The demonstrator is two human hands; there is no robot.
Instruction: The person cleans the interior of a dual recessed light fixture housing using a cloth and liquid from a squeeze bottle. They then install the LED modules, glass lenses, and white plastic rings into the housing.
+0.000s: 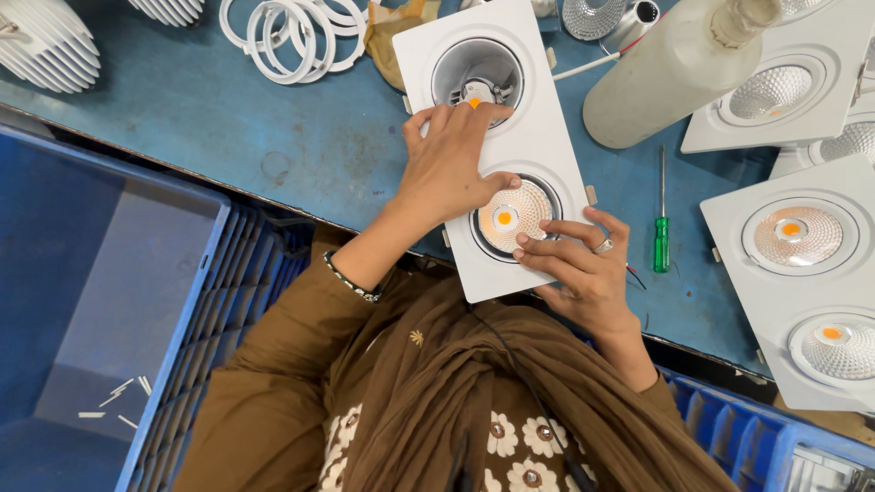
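Note:
A white twin downlight fixture (538, 137) lies on the blue worktable (273, 137). Its upper round opening (477, 71) has no reflector and shows a small orange part. Its lower opening holds a faceted reflector (510, 217) with an orange LED centre. My left hand (447, 164) lies across the fixture's middle, fingertips at the upper opening's rim and thumb on the lower reflector. My right hand (583, 269), wearing a ring, holds the fixture's near right corner, with its fingers on the reflector's edge.
A green screwdriver (661, 241) lies just right of the fixture. A white bottle (674, 73) lies at the back. More white downlight fixtures (802, 273) fill the right side. White rings (292, 32) and finned heat sinks (46, 41) sit back left. Blue crates (109, 301) stand below the table edge.

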